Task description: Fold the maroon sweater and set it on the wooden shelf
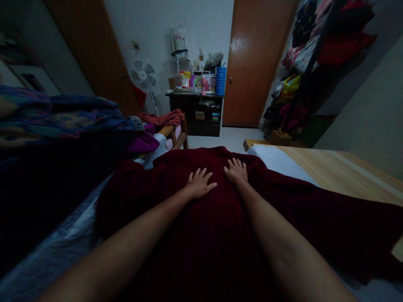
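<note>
Head view, maroon cloth [217, 226] running lengthwise forward, one part rightward, left hand [200, 183], right hand [236, 170] spread atop.

Home, likely bedroom: standing fan [144, 74], wooden door [250, 63], hanging bags [343, 37], cluttered dark cabinet [185, 115], piled clothes [63, 115].

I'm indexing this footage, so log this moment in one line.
left hand: open on dark red cloth | right hand: open on dark red cloth | pale sheet, wooden surface at right

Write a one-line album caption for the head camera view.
Two bare hands, left and right, spread on a dark red garment in a dim room.
</note>
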{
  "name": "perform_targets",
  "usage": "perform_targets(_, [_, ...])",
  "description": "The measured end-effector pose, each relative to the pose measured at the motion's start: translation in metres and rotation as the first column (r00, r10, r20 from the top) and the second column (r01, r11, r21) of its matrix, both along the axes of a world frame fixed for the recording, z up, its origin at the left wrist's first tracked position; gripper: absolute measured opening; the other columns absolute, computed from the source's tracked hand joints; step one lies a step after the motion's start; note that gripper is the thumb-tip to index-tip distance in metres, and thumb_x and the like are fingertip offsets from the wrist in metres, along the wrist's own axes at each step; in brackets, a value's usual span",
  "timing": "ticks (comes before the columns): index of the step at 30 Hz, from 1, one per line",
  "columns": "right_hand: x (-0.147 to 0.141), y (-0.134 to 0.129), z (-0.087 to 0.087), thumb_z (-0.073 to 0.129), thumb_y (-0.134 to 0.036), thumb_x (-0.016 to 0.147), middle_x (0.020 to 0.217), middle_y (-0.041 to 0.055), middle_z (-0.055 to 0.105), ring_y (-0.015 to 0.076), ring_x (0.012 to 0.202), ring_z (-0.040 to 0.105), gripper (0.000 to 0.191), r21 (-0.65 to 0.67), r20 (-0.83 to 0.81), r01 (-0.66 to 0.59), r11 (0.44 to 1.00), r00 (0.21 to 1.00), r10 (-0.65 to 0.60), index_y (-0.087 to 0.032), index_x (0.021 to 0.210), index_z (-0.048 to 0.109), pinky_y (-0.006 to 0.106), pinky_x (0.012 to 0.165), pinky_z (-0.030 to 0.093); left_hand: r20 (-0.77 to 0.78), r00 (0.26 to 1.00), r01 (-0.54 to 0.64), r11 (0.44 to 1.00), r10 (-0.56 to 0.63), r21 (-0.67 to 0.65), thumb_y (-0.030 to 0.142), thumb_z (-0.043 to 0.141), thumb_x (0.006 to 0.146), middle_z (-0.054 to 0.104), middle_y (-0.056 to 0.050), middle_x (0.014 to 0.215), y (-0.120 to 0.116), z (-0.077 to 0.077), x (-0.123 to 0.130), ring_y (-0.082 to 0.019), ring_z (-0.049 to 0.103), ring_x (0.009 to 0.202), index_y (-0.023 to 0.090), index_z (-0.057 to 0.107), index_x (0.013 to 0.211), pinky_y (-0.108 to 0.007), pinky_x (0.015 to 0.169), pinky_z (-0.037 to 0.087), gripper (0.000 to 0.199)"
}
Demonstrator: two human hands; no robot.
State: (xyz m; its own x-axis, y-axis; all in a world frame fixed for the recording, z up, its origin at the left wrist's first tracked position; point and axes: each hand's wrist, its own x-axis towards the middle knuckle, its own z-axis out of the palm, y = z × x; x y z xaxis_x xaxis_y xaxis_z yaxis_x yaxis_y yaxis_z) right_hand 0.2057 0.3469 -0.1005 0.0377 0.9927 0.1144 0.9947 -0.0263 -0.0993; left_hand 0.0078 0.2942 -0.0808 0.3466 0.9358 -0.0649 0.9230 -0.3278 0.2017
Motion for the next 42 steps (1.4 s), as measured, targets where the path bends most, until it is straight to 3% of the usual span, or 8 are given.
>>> perform_targets(6, [-0.004,-0.001,0.015,0.023,-0.054,0.093,0.159,0.0079,0.008,0.0255,0.145,0.004,0.069,-0.264,-0.073,0.011,0.965,0.997,-0.031,-0.018,0.151,0.017,0.048,0.114,0.005,0.004,1.0,-0.024,0.999,0.023,0.032,0.07,0.02,0.087,0.015,-0.005,0.159,-0.018,-0.014,0.005,-0.03,0.009,0.145,0.032,0.023,0.149,-0.056,0.113,0.011,0.073])
perform_targets(15, [-0.022,-0.066,0.054,0.033,-0.07,0.084,0.16,0.0071,-0.001,0.0377,0.144,-0.003,0.083,-0.542,-0.201,-0.12,0.832,0.98,0.01,-0.026,0.152,0.013,0.067,0.107,0.008,0.029,0.995,-0.086,0.987,0.091,-0.133,0.055,0.025,0.093,0.016,-0.009,0.159,-0.052,0.015,0.015,-0.028,0.012,0.145,0.027,0.025,0.148,-0.054,0.113,0.016,0.062])
perform_targets(19, [-0.022,-0.106,0.052,0.035,-0.062,0.088,0.16,0.0048,-0.001,0.0358,0.144,-0.002,0.075,-0.518,-0.202,-0.139,0.844,0.979,0.037,-0.027,0.151,0.014,0.066,0.107,0.011,0.077,0.997,0.009,0.982,0.006,-0.189,0.057,0.023,0.093,0.017,-0.008,0.158,-0.109,0.028,0.013,-0.031,0.018,0.144,0.029,0.029,0.146,-0.057,0.11,0.021,0.061])
perform_targets(24, [-0.023,-0.157,0.034,0.029,-0.052,0.093,0.16,0.0018,0.004,0.0301,0.145,-0.001,0.065,-0.358,-0.158,-0.131,0.924,0.984,0.079,-0.026,0.151,0.016,0.059,0.112,0.005,0.056,0.995,0.088,0.996,-0.087,-0.01,0.049,0.028,0.095,0.029,-0.001,0.155,-0.176,0.023,0.003,-0.028,0.022,0.143,0.031,0.036,0.143,-0.057,0.113,0.015,0.052])
perform_targets(29, [-0.028,-0.214,0.034,0.029,-0.043,0.095,0.158,0.0079,0.015,0.0294,0.144,0.01,0.061,-0.285,-0.179,-0.176,0.942,0.975,0.128,-0.016,0.149,0.026,0.047,0.114,0.014,0.03,0.996,0.088,0.996,-0.088,0.009,0.05,0.026,0.095,0.027,-0.001,0.155,-0.194,0.017,-0.001,-0.026,0.022,0.143,0.03,0.035,0.144,-0.053,0.114,0.015,0.054])
perform_targets(35, [0.01,-0.268,0.076,0.048,-0.033,0.087,0.129,0.0104,0.059,0.02,0.116,0.055,0.045,-0.16,-0.336,-0.419,0.894,0.874,0.35,-0.017,0.128,0.055,0.03,0.099,0.038,0.022,0.999,-0.037,0.99,0.04,-0.136,0.064,0.023,0.09,0.02,-0.007,0.158,-0.204,0.024,0.006,-0.036,0.012,0.144,0.028,0.027,0.149,-0.062,0.11,0.014,0.069])
perform_targets(38, [0.059,-0.281,0.105,0.048,-0.03,0.085,0.125,0.0124,0.058,0.0245,0.114,0.053,0.034,0.142,-0.204,-0.114,0.983,0.969,0.142,-0.017,0.114,0.062,0.036,0.098,0.039,0.027,0.996,-0.075,0.978,0.082,-0.195,0.073,0.022,0.085,0.016,-0.01,0.158,-0.216,0.023,0.009,-0.041,0.006,0.143,0.033,0.021,0.15,-0.067,0.106,0.016,0.077])
perform_targets(42, [0.132,-0.287,0.124,0.061,-0.037,0.077,0.138,0.0255,0.039,0.0411,0.127,0.035,0.061,0.431,-0.129,0.384,0.817,0.922,-0.365,-0.01,0.13,0.044,0.055,0.098,0.033,-0.002,0.997,-0.075,0.995,0.075,-0.058,0.075,0.029,0.082,0.013,-0.011,0.159,-0.23,0.013,0.012,-0.041,0.004,0.143,0.036,0.015,0.15,-0.066,0.107,0.014,0.08])
